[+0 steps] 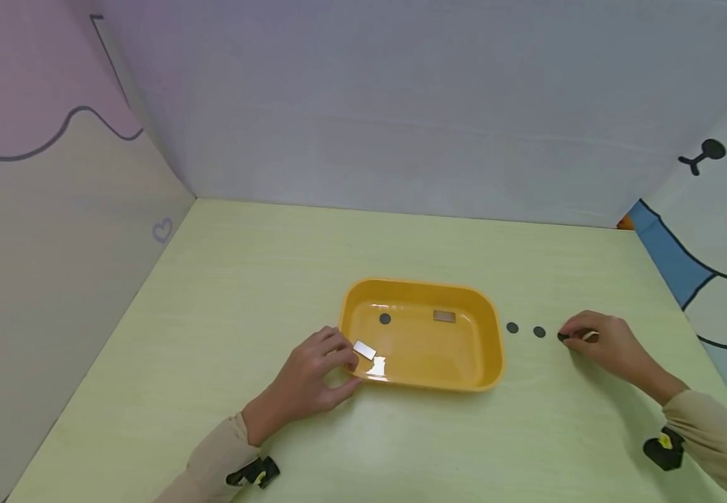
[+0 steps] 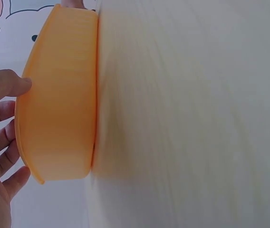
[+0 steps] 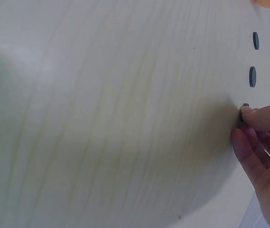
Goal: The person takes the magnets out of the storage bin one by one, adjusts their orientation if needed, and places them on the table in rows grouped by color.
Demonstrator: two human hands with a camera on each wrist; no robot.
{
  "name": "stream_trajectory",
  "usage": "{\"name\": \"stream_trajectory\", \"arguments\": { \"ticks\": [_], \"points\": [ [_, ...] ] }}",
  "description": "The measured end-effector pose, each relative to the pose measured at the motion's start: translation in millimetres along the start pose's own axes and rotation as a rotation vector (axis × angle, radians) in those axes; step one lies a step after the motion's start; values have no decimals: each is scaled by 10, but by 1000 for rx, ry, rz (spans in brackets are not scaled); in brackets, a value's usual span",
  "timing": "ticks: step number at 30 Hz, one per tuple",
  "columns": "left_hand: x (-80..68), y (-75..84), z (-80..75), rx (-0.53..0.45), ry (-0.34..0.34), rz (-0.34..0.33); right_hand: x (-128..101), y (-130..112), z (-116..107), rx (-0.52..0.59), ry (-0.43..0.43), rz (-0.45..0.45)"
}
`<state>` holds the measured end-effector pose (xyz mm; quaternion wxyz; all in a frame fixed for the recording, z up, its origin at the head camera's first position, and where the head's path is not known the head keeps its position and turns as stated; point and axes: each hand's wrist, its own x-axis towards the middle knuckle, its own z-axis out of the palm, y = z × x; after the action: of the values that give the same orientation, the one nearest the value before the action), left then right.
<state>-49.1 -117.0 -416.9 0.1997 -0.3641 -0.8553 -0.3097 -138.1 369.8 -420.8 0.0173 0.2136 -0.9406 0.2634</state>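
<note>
The left hand [image 1: 313, 374] grips the front left corner of a yellow tray [image 1: 426, 383]. In the left wrist view its thumb [image 2: 18, 85] lies against the tray's outer wall [image 2: 61, 95], with the other fingers beyond the rim. To the tray's right, the right hand [image 1: 611, 346] pinches a small dark disc [image 1: 563, 337] at the table surface. The right wrist view shows the disc [image 3: 243, 114] on edge between thumb and fingers, partly hidden. Two more dark discs, a nearer one [image 1: 539, 332] and a farther one [image 1: 512, 327], lie in a row between hand and tray.
Inside the tray are a dark disc [image 1: 385, 318], a silvery rectangular piece [image 1: 364, 350] and another rectangular piece [image 1: 444, 316] near the back wall. The pale table [image 1: 262, 279] meets a plain back wall [image 1: 401, 126]. Printed side panels stand left and right.
</note>
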Motion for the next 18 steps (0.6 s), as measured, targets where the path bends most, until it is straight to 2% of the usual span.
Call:
{"name": "stream_trajectory", "arguments": {
  "ticks": [6, 18],
  "points": [
    [-20, -5, -1, 6, 14, 1, 20, -19, 7, -13, -5, -23],
    [6, -19, 11, -14, 20, 22, 38, -107, -38, -38, -14, 41]
  ]
}}
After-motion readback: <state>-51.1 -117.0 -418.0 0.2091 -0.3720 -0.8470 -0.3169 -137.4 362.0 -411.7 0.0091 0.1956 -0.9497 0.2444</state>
